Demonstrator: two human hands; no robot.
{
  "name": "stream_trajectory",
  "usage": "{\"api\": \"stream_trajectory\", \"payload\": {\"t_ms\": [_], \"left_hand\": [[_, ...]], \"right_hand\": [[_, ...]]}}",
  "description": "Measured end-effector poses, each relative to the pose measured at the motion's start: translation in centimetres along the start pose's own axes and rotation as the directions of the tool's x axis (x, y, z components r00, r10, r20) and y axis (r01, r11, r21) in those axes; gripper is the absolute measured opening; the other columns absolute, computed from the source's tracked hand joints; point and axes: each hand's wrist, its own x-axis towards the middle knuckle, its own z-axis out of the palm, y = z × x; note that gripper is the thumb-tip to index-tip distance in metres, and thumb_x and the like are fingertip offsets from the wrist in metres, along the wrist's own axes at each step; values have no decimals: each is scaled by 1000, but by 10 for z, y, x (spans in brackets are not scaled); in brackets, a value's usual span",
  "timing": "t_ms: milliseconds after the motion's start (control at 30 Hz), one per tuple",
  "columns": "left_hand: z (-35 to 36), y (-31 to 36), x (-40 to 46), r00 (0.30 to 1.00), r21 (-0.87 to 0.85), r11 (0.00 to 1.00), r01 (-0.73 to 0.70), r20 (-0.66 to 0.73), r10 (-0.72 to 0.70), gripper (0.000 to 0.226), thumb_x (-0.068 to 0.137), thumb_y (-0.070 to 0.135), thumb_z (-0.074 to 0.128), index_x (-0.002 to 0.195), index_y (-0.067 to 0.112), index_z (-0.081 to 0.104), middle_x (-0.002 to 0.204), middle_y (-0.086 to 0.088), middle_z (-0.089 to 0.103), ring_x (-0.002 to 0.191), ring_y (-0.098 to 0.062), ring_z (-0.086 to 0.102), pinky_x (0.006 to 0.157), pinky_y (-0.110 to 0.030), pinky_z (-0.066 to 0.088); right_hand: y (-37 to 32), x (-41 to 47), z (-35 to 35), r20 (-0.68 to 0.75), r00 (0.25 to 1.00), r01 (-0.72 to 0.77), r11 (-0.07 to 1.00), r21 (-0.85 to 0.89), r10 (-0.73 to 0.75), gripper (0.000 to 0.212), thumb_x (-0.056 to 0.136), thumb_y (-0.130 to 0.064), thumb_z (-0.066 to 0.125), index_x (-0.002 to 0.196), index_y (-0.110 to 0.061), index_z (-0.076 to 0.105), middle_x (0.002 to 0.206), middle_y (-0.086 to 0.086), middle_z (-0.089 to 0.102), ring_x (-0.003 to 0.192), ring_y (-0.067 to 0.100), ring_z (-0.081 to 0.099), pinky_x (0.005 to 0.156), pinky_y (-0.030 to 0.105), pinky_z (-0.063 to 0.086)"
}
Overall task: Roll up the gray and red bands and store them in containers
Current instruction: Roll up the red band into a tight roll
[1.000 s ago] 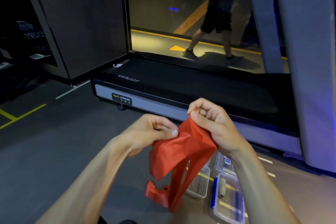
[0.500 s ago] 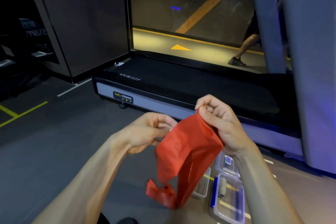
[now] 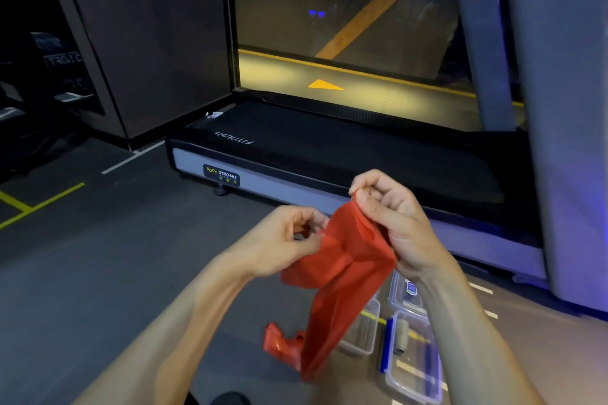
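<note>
1. My left hand (image 3: pixel 289 240) pinches one top corner of the red band (image 3: pixel 345 260).
2. My right hand (image 3: pixel 391 220) pinches the other top corner.
3. The band hangs between them, its tail on the floor (image 3: pixel 98 273) beside clear containers (image 3: pixel 411 362).
4. A rolled gray band (image 3: pixel 401 335) lies inside one container.

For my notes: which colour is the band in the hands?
Red band, clearest in the head view.

Count from here: one red band (image 3: pixel 342 260), two hands, three clear containers lower right, one gray roll (image 3: pixel 402 332), one treadmill (image 3: pixel 329 154).
</note>
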Motion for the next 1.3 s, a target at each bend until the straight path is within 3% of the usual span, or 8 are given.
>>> {"api": "stream_trajectory", "payload": {"t_ms": [200, 367, 467, 600, 800, 967, 1133, 1300], "left_hand": [[-3, 4, -1, 998, -34, 998, 55, 17, -55, 30, 82, -10, 71, 103, 10, 66, 90, -3, 59, 80, -16, 54, 69, -20, 50], [-8, 6, -9, 946, -108, 984, 142, 307, -102, 80, 86, -6, 74, 146, 25, 31, 134, -22, 54, 110, -24, 64, 92, -37, 55], [-10, 1, -6, 977, -100, 992, 77, 206, -55, 63, 90, -12, 63, 142, 18, 44, 134, -12, 59, 116, -16, 60, 98, -31, 50], [-20, -14, -3, 994, 33, 997, 70, 77, -72, 31, 95, -16, 54, 108, 8, 68, 101, -3, 72, 91, -8, 64, 83, -23, 50], [-21, -18, -7, 941, -95, 980, 174, 309, -137, 70, 84, -12, 71, 137, 15, 35, 114, 7, 64, 103, -14, 61, 89, -31, 52], [-18, -30, 3, 993, -34, 993, 117, 18, -117, 27, 90, -13, 64, 106, 10, 62, 93, -9, 70, 80, -9, 65, 75, -21, 54], [-28, -34, -1, 972, -35, 983, 181, 161, -173, 62, 82, -8, 74, 133, 12, 46, 103, 3, 64, 88, -8, 60, 80, -24, 52], [-27, -40, 5, 984, 1, 984, 178, 26, -178, 32, 85, -14, 70, 102, 12, 68, 89, 2, 70, 77, -7, 63, 67, -19, 52]], "right_hand": [[1, 0, -1, -10, 1000, -7, 999, 38, 7, 5, 90, -18, 67, 92, -13, 65, 67, 0, 55, 54, 5, 53, 53, 16, 46], [4, 1, 0, -20, 1000, -19, 999, 27, 20, 11, 86, -23, 70, 92, -14, 65, 67, -3, 54, 54, 3, 50, 53, 15, 45], [4, 2, 0, -29, 1000, -1, 998, 59, 3, 11, 89, -23, 75, 91, -17, 66, 70, 0, 54, 55, 6, 52, 53, 17, 47], [0, 3, -7, -34, 999, 19, 988, 152, -14, 27, 82, -35, 83, 93, -18, 65, 75, 4, 54, 61, 9, 51, 58, 22, 46], [4, 3, -2, -38, 999, 26, 993, 114, -22, 31, 78, -40, 86, 91, -19, 67, 79, 9, 46, 65, 14, 46, 60, 22, 45], [2, 3, -3, -29, 999, 20, 982, 187, -15, 32, 80, -36, 86, 94, -17, 64, 77, 7, 51, 63, 11, 53, 60, 24, 48], [1, 4, -3, -46, 998, 38, 983, 180, -31, 30, 80, -36, 85, 93, -18, 65, 78, 5, 49, 62, 9, 51, 59, 21, 46], [1, 4, -2, -45, 999, 39, 983, 178, -31, 30, 80, -36, 85, 93, -18, 65, 76, 6, 52, 63, 10, 54, 60, 23, 49]]}}
